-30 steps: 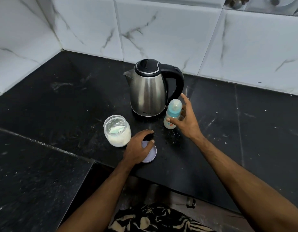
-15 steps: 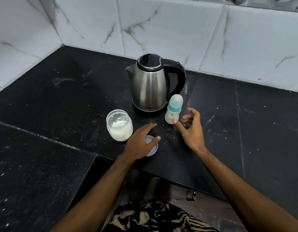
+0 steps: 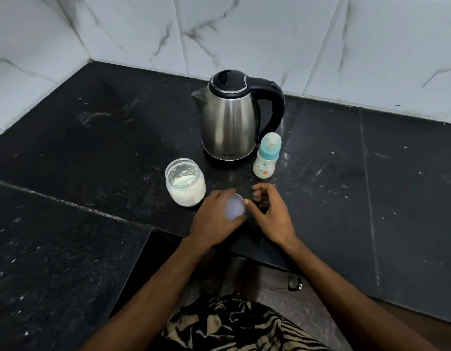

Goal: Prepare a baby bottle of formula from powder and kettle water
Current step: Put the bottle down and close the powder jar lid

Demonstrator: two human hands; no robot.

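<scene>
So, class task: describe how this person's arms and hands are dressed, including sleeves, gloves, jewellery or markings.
Both forearms are bare up to the frame edge, with no sleeves in view. The left hand and right hand wear no gloves, and no rings, watch or bracelets show. The only clothing visible is a black-and-cream zebra-patterned garment at the bottom.

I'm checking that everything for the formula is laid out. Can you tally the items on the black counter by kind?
Kettles: 1, the stainless steel electric kettle with black lid and handle
Bottles: 1, the small baby bottle with teal collar and clear cap
Jars: 1, the open clear glass jar of white powder
Lids: 1, the round pale lid, under the left hand
Total: 4
</scene>
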